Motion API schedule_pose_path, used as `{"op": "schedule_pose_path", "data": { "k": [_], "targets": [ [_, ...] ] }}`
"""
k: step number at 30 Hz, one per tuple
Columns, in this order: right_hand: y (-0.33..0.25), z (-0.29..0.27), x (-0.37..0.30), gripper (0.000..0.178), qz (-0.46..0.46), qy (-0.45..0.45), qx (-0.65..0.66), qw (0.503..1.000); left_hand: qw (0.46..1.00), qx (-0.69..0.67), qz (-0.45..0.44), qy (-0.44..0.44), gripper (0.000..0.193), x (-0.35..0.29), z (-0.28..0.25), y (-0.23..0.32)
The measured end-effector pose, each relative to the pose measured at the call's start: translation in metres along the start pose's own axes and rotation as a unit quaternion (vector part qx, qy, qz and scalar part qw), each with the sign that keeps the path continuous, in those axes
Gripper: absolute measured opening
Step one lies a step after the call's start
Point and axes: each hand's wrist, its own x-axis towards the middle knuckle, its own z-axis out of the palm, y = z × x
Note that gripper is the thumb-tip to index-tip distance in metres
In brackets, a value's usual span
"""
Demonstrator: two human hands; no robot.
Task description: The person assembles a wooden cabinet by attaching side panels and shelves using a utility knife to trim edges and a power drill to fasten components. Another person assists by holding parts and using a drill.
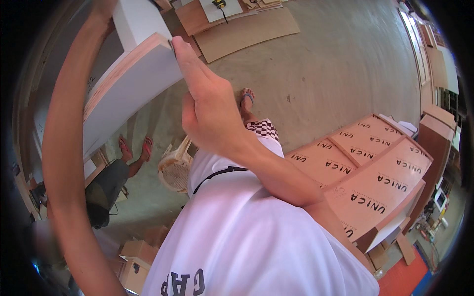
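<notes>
The white shirt [247, 237] fills the foreground. A white panel [133, 84] is pressed by the right hand [210, 111], fingers extended; the left hand's [103, 15] grip cannot be told.

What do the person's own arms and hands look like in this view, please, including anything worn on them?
Both forearms are bare, with no gloves, watch or rings visible on the left hand or right hand. The right arm emerges from a short white T-shirt sleeve; the shirt has dark lettering.
</notes>
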Motion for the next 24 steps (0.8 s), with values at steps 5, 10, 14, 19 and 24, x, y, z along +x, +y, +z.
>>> {"op": "schedule_pose_path", "data": {
  "k": [5, 10, 14, 19, 24],
  "targets": [
    [0.055, 0.009, -0.011, 0.085, 0.119, -0.055, 0.021, 0.991, 0.999, 0.011, -0.041, -0.008, 0.022, 0.031, -0.017, -0.011],
    [0.01, 0.002, 0.004, 0.081, -0.005, 0.027, 0.026, 0.999, 0.998, -0.002, -0.008, -0.057, 0.021, -0.004, 0.006, 0.016],
    [0.093, 0.022, -0.014, 0.081, 0.067, -0.001, 0.003, 0.998, 0.999, 0.026, -0.012, -0.04, 0.016, 0.0, 0.018, 0.033],
    [-0.005, 0.008, 0.017, 0.077, -0.013, 0.06, 0.085, 0.994, 0.996, -0.002, -0.04, -0.077, 0.018, -0.004, 0.013, 0.024],
    [0.058, 0.015, 0.001, 0.084, 0.035, 0.007, 0.022, 0.999, 0.999, -0.007, -0.028, -0.024, 0.016, -0.015, 0.027, 0.037]
  ]
}}
